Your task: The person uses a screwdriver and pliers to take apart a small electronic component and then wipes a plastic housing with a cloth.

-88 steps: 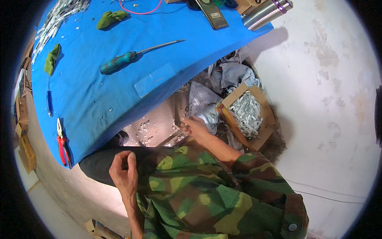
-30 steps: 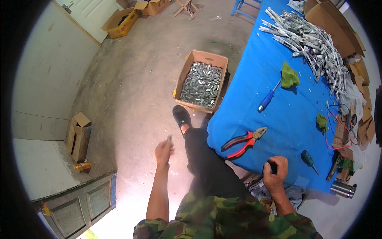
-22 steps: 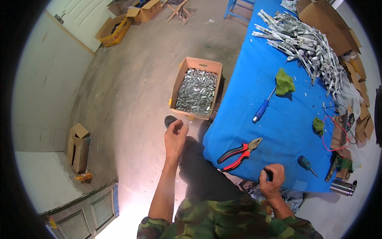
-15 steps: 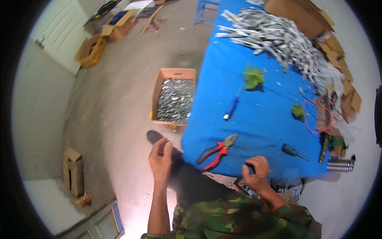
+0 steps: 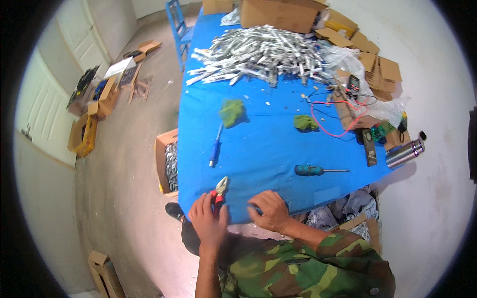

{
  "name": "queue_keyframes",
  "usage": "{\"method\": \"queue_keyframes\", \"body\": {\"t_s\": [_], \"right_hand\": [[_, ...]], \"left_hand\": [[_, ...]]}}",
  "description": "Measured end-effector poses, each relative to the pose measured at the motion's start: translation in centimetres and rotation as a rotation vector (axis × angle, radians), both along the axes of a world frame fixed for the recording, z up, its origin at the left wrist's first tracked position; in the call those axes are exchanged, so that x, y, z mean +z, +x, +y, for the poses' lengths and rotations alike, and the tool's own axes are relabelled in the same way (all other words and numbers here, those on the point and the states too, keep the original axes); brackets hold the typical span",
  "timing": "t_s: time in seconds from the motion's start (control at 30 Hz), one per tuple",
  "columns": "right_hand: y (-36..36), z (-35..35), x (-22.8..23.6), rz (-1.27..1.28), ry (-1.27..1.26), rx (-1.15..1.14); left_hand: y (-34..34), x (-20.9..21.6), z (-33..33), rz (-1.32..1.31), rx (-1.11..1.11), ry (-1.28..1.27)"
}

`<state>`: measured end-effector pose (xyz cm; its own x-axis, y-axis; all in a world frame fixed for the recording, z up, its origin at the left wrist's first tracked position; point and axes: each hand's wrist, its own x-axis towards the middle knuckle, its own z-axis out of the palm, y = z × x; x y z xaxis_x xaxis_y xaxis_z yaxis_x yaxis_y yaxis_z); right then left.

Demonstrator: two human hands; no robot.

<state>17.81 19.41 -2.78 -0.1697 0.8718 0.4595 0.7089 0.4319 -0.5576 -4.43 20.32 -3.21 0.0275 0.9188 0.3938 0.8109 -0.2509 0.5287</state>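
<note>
My left hand (image 5: 207,218) is over the red-and-black handles of the pliers (image 5: 220,191), at the near left corner of the blue-covered table (image 5: 258,149). Its thumb and fingers are apart, with the handles between them; no firm grip shows. The metal jaws point away from me. To the right, at the near edge, my right hand (image 5: 271,211) is curled around a small dark-handled tool, mostly hidden by the fingers. Beyond it lies a teal-handled screwdriver (image 5: 309,171), shaft to the right. A blue-handled screwdriver (image 5: 214,153) lies farther left, its tip by a green cloth (image 5: 231,113).
Many silvery strips (image 5: 263,54) are heaped at the far end before a cardboard box (image 5: 280,15). A second green cloth (image 5: 304,122), a pink cord (image 5: 330,135) and a steel flask (image 5: 405,154) are at right. A carton of metal pieces (image 5: 160,161) stands left of the table.
The view has swung to the right. My left hand has gone from above the floor to the pliers' handles. My right hand stays curled at the table's near edge.
</note>
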Motion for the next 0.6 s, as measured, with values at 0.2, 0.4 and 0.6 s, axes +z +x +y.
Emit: {"method": "queue_keyframes", "body": {"t_s": [0.2,0.4,0.6], "right_hand": [[0.4,-0.2,-0.7,0.048,-0.016,0.038],[1.1,-0.4,-0.6,0.091,-0.034,0.041],[1.3,0.0,-0.9,0.145,-0.036,0.073]], "left_hand": [[-0.2,-1.6,-0.2,0.052,0.009,0.039],[0.6,-1.1,0.0,0.056,0.005,0.046],[0.5,-1.0,-0.1,-0.049,0.033,0.069]]}}
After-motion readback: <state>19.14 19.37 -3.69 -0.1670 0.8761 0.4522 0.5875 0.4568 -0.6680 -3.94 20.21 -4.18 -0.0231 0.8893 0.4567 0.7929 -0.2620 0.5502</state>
